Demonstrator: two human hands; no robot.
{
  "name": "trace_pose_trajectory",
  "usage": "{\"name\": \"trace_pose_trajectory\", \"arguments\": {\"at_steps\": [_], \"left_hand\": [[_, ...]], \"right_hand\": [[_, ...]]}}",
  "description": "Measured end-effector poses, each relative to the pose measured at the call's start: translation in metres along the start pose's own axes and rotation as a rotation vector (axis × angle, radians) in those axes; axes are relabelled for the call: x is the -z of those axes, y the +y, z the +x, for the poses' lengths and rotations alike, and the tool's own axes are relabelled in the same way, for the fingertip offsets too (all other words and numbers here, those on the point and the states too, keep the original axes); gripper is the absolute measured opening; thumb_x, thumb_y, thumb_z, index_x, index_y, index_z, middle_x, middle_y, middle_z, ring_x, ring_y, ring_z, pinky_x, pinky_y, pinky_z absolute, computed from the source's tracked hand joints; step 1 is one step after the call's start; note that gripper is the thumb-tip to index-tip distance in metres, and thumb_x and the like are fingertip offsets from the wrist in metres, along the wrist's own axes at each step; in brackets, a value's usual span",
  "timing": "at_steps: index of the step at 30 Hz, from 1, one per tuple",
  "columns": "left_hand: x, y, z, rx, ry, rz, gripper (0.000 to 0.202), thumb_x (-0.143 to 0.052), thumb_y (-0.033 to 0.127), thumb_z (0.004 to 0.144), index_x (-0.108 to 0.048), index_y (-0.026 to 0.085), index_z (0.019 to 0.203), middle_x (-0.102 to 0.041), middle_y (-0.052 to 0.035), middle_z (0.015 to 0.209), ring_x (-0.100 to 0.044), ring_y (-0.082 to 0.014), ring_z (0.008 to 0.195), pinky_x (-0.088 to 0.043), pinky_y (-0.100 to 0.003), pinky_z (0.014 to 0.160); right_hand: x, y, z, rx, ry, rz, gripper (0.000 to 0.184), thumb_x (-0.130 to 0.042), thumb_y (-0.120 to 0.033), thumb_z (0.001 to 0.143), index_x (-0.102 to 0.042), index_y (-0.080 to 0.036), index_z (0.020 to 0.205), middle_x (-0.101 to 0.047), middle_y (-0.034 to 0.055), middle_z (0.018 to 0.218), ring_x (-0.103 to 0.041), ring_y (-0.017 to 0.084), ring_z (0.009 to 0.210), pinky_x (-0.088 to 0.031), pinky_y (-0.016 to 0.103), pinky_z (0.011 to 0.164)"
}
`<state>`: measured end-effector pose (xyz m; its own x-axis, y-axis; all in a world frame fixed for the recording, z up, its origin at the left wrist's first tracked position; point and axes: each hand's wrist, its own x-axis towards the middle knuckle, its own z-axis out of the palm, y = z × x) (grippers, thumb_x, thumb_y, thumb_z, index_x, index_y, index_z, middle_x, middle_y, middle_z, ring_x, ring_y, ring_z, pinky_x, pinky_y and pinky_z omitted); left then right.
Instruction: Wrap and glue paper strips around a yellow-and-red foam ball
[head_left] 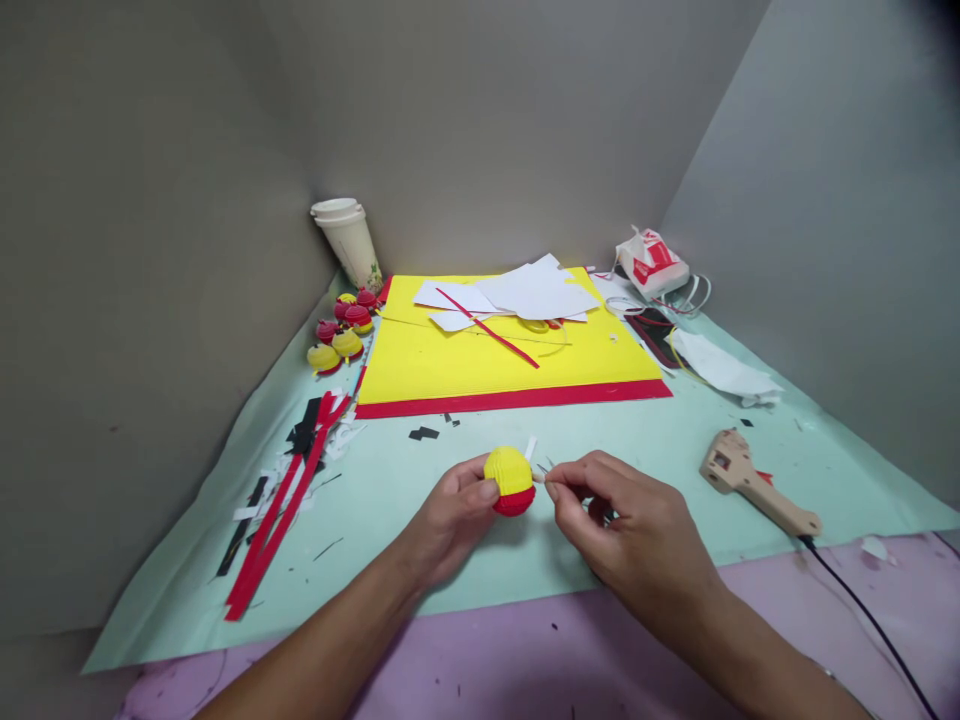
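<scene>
In my left hand is a small ball, yellow on its upper part and red below, pinched between thumb and fingers. A narrow white strip sticks up at the ball's right side. My right hand is closed just to the right of the ball, thumb and forefinger pinched together. Something thin and pale shows at these fingertips, close to the ball's side, with fine dark ends above it; it is too small to name.
Yellow and red sheets lie at the back under white paper pieces. Several red-and-yellow balls and a lidded cup stand at left, above red strips and scraps. On the right lie a corded glue gun and a tissue pack.
</scene>
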<state>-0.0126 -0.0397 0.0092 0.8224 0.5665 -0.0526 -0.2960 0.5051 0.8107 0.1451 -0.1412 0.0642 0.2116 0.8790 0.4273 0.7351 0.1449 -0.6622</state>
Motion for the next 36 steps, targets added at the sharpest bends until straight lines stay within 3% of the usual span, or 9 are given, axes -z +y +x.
{"name": "trace_pose_trajectory", "arguments": {"at_steps": [15,36], "left_hand": [[-0.004,0.001,-0.001,-0.012,0.024,0.012,0.037,-0.073,0.042,0.076,-0.069,0.011,0.097,-0.062,-0.0078,0.085,-0.05,-0.0179,0.077,-0.036,-0.03,0.078],[-0.001,-0.004,-0.001,-0.102,0.065,0.096,0.038,-0.077,0.037,0.075,-0.068,0.016,0.106,-0.062,-0.0061,0.09,-0.054,-0.0179,0.083,-0.04,-0.029,0.08]], "right_hand": [[-0.005,-0.004,-0.003,0.111,0.038,-0.051,0.017,-0.055,-0.008,0.083,-0.068,-0.018,0.081,-0.062,-0.0015,0.068,-0.056,0.01,0.058,-0.042,0.023,0.056],[-0.012,-0.007,-0.009,0.296,0.117,-0.375,0.018,-0.051,-0.011,0.094,-0.067,-0.016,0.089,-0.069,0.0035,0.078,-0.066,0.016,0.071,-0.043,0.03,0.061]]}}
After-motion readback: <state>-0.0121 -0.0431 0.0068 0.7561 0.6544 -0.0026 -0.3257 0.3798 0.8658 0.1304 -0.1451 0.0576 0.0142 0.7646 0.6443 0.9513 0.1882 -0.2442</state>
